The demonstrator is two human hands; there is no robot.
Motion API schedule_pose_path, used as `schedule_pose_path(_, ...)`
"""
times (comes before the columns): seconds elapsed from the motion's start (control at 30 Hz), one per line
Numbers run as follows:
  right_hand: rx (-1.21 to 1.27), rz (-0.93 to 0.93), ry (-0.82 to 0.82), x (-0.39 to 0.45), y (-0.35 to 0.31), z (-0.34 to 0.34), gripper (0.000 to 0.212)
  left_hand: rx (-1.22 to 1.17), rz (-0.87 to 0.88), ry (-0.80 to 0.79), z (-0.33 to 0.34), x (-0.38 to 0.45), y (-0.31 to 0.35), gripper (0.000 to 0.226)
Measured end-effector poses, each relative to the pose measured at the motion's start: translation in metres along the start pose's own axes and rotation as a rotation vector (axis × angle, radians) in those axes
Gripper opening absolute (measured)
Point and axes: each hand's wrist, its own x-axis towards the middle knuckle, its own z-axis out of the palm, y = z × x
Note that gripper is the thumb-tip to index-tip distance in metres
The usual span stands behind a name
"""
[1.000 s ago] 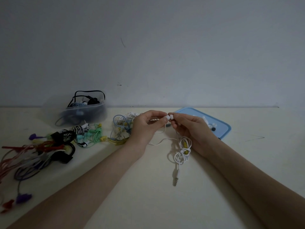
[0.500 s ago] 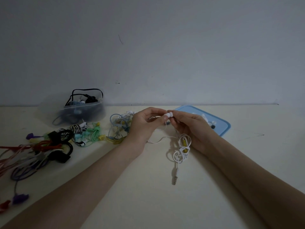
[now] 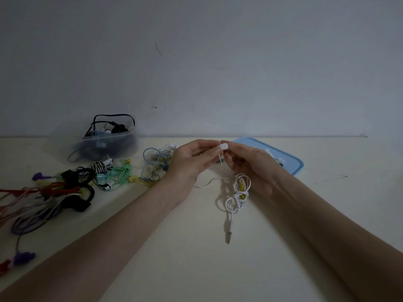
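The left hand (image 3: 192, 162) and right hand (image 3: 255, 164) meet above the table (image 3: 196, 269), each pinching the white earbuds (image 3: 224, 146) between thumb and forefinger, the other fingers loosely curled. The buds sit side by side at the fingertips, and their thin cable drops toward the left palm. The bundled cable (image 3: 238, 194) (bound with something yellow) lies below the hands, just beside the right wrist, so the right hand is nearer. Its long axis runs from the hands back toward the person, ending in the plug (image 3: 229, 235), whose tip points at the near edge. I judge the bundle will be gathered from that side.
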Motion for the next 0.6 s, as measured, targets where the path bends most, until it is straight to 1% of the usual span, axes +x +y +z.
schedule_pose_path(0.1,-0.061,-0.018,0.027,0.003,-0.001,-0.004,0.014,0.025,0.014,0.022,0.004,-0.002,0.0,0.009)
schedule_pose_path(0.17,-0.214,-0.055,0.047,0.003,-0.004,-0.006,0.016,0.142,0.062,0.04,0.004,-0.002,-0.002,0.013)
schedule_pose_path(0.23,-0.49,-0.129,0.115,0.003,-0.009,-0.006,0.016,0.302,0.123,0.046,0.003,0.0,-0.004,0.018)
schedule_pose_path(0.27,-0.67,-0.191,0.173,0.003,-0.013,-0.006,0.014,0.365,0.149,0.042,0.002,0.0,-0.005,0.019)
schedule_pose_path(0.33,-1.099,-0.357,0.278,0.001,-0.024,-0.002,0.008,0.48,0.193,0.024,0.003,0.0,-0.005,0.021)
schedule_pose_path(0.37,-1.323,-0.402,0.301,-0.001,-0.031,0.0,0.008,0.531,0.208,0.013,0.004,-0.001,-0.006,0.021)
schedule_pose_path(0.4,-1.526,-0.384,0.294,-0.004,-0.039,0.003,0.009,0.558,0.219,0.01,0.005,-0.001,-0.005,0.021)
schedule_pose_path(0.43,-1.673,-0.293,0.25,-0.008,-0.046,0.008,0.011,0.561,0.222,0.019,0.006,-0.001,-0.004,0.02)
schedule_pose_path(0.47,-1.739,-0.151,0.181,-0.013,-0.051,0.011,0.018,0.549,0.222,0.045,0.006,0.0,-0.003,0.02)
schedule_pose_path(0.53,-1.74,0.135,0.039,-0.021,-0.05,0.023,0.034,0.532,0.204,0.112,0.003,0.005,0.003,0.02)
schedule_pose_path(0.57,-1.771,0.203,-0.008,-0.023,-0.046,0.028,0.038,0.534,0.173,0.121,0.001,0.007,0.008,0.02)
schedule_pose_path(0.6,-1.826,0.233,-0.034,-0.024,-0.04,0.031,0.04,0.552,0.128,0.099,-0.002,0.008,0.01,0.018)
